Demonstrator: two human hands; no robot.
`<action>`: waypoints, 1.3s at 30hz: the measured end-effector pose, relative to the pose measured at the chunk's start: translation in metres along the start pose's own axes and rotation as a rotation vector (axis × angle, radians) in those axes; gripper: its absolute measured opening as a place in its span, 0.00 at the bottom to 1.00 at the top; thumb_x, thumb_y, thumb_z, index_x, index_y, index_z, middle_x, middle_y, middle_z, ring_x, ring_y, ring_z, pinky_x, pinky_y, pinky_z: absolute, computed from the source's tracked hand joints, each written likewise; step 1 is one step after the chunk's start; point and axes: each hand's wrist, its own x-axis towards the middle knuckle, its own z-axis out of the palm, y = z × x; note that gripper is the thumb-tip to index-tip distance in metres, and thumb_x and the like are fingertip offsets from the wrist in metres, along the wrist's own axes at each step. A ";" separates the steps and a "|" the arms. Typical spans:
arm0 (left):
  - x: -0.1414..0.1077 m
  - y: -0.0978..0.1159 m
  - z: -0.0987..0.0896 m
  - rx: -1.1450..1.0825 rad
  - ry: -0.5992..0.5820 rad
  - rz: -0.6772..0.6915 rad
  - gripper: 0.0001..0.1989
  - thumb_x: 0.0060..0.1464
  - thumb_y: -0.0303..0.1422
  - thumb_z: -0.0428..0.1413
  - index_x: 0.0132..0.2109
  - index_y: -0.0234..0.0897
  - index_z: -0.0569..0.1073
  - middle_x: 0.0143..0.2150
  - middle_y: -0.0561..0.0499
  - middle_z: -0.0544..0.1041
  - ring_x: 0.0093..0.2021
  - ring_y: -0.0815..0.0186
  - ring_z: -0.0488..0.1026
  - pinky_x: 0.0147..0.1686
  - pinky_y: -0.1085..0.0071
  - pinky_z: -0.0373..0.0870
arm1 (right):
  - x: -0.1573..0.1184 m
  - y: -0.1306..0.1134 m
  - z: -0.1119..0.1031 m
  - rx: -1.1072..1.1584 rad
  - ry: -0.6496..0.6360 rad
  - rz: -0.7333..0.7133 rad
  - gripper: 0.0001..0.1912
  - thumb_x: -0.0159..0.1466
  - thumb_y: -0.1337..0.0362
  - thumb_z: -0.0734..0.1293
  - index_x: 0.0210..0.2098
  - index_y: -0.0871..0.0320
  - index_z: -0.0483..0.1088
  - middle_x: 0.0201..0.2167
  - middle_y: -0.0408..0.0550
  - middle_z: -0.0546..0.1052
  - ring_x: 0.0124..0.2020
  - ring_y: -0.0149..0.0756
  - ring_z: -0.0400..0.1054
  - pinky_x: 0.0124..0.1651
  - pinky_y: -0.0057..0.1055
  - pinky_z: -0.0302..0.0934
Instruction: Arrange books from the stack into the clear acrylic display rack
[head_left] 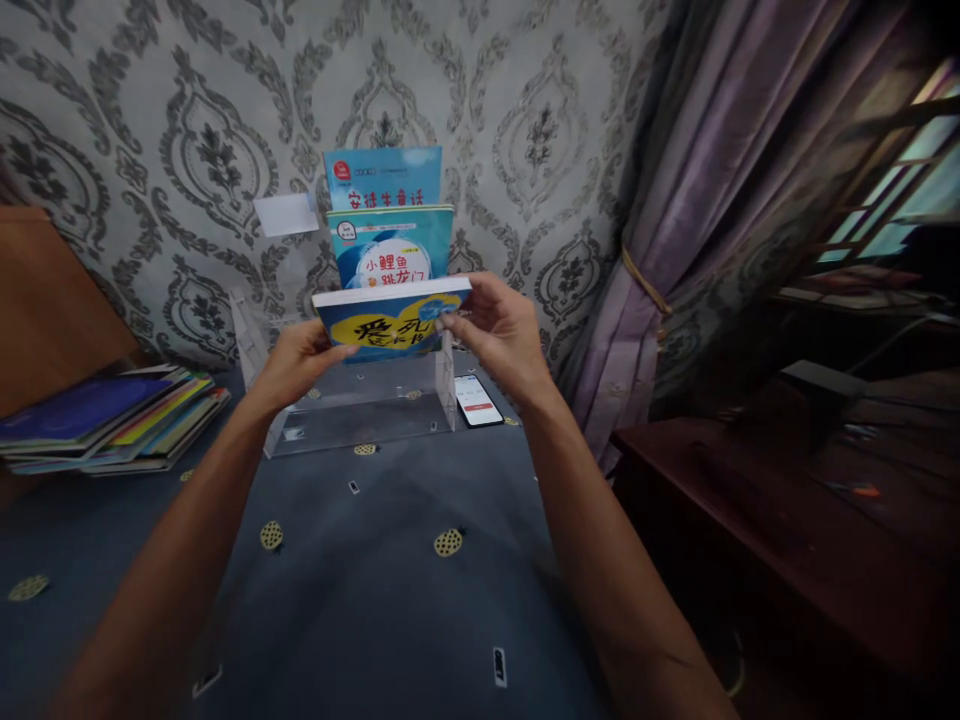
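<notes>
Both hands grip a blue and yellow book (390, 328) with black lettering, one at each side, its white page edge turned up towards me. My left hand (298, 362) pinches the lower left corner, thumb on the cover. On the right edge, my right hand (499, 325) has its thumb on the front and its fingers behind. The book is at a clear acrylic rack (360, 425); whether it touches the rack I cannot tell. Behind it stand a teal book (390, 240) and, further back, a taller light-blue book (386, 175), their lower parts hidden.
A stack of books and magazines (105, 420) lies to the left, near a brown board (56, 310). Right of the rack lies a phone (478, 400) with its screen lit. A purple curtain (652, 220) and a dark red desk (787, 520) stand at the right.
</notes>
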 end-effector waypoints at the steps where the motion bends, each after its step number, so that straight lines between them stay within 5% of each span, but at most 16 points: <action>1: 0.003 0.003 0.001 0.005 0.002 0.018 0.24 0.54 0.47 0.63 0.50 0.34 0.79 0.46 0.44 0.84 0.46 0.58 0.81 0.50 0.59 0.79 | 0.001 -0.001 -0.001 0.009 0.013 -0.015 0.19 0.61 0.51 0.73 0.47 0.52 0.71 0.41 0.43 0.78 0.44 0.37 0.74 0.49 0.36 0.72; 24: 0.036 -0.056 0.036 -0.093 -0.211 -0.024 0.22 0.50 0.44 0.64 0.48 0.34 0.78 0.46 0.44 0.84 0.46 0.57 0.80 0.50 0.58 0.76 | -0.007 0.057 -0.019 -0.049 0.029 0.177 0.19 0.60 0.56 0.70 0.48 0.55 0.69 0.40 0.47 0.79 0.43 0.40 0.75 0.50 0.41 0.71; 31: 0.033 -0.067 0.043 -0.147 -0.192 -0.105 0.21 0.48 0.40 0.64 0.47 0.33 0.77 0.45 0.44 0.84 0.43 0.57 0.80 0.46 0.59 0.77 | -0.010 0.071 -0.017 -0.054 0.023 0.211 0.21 0.60 0.57 0.68 0.51 0.55 0.70 0.42 0.51 0.79 0.45 0.42 0.75 0.47 0.43 0.72; 39: 0.018 -0.068 0.047 -0.208 -0.148 -0.118 0.27 0.50 0.41 0.62 0.54 0.32 0.72 0.54 0.37 0.80 0.51 0.54 0.79 0.55 0.53 0.73 | -0.011 0.075 -0.013 -0.082 0.054 0.243 0.23 0.60 0.57 0.68 0.54 0.56 0.70 0.45 0.54 0.80 0.47 0.44 0.76 0.47 0.45 0.73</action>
